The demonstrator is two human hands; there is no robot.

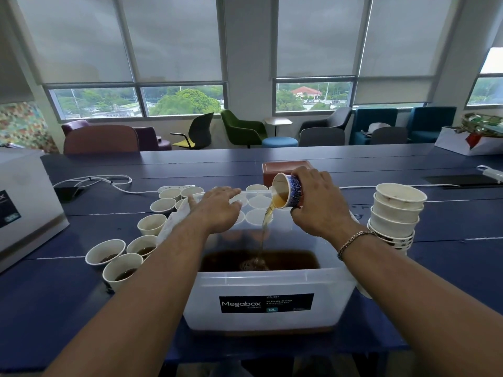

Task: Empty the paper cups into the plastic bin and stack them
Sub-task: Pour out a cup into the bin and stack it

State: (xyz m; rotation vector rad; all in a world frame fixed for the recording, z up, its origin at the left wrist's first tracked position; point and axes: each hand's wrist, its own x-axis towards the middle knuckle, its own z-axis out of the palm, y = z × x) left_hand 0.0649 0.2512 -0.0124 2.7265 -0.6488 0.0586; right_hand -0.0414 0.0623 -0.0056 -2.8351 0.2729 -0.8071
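A clear plastic bin (268, 284) with a Megabox label stands before me on the table, brown liquid pooled in its bottom. My right hand (317, 202) grips a blue-patterned paper cup (287, 190), tipped left over the bin, and a brown stream falls from it into the liquid. My left hand (217, 208) reaches over the bin's far left edge with straight fingers, above white cups behind the bin. Several paper cups (121, 269) holding brown liquid stand left of the bin. A stack of empty cups (396, 213) stands to the right.
A white box (24, 202) sits at the left table edge. A power strip (177, 188) with a white cable lies behind the cups, and a brown box (283, 167) behind the poured cup. Chairs line the windows beyond the dark blue table (449, 257).
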